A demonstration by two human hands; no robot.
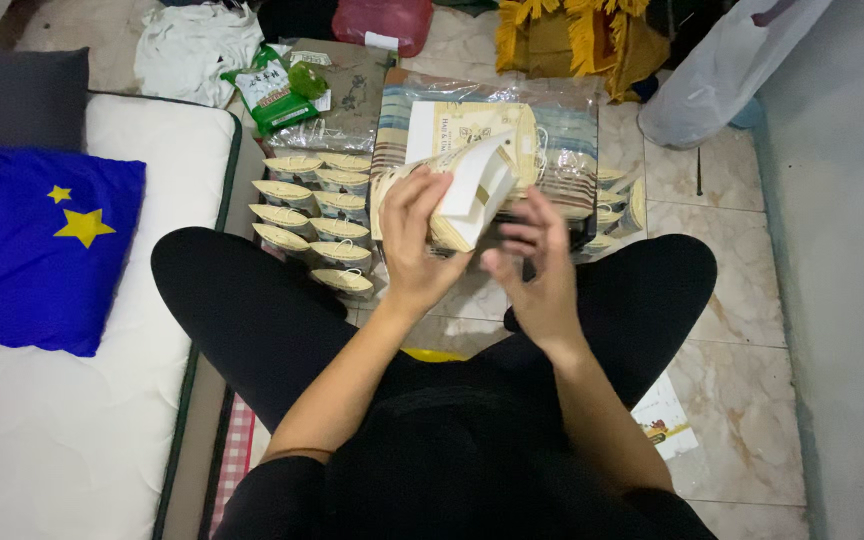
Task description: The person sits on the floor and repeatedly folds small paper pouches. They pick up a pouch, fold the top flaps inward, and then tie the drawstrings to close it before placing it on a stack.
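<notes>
the right hand [537,265] is blurred, its fingers [522,237] smeared, so its grip can't be read. the left hand [417,240] covers part of the cream paper bag [472,190]. the blue star pillow [37,245] is cut by the left edge.

Tiled floor [742,400] bears folded paper bags [312,215].

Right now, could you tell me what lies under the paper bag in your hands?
Under the paper bag, held by the left hand and right hand, lies a plastic-wrapped stack of similar bags. Its near edge and the floor beneath are covered.
</notes>
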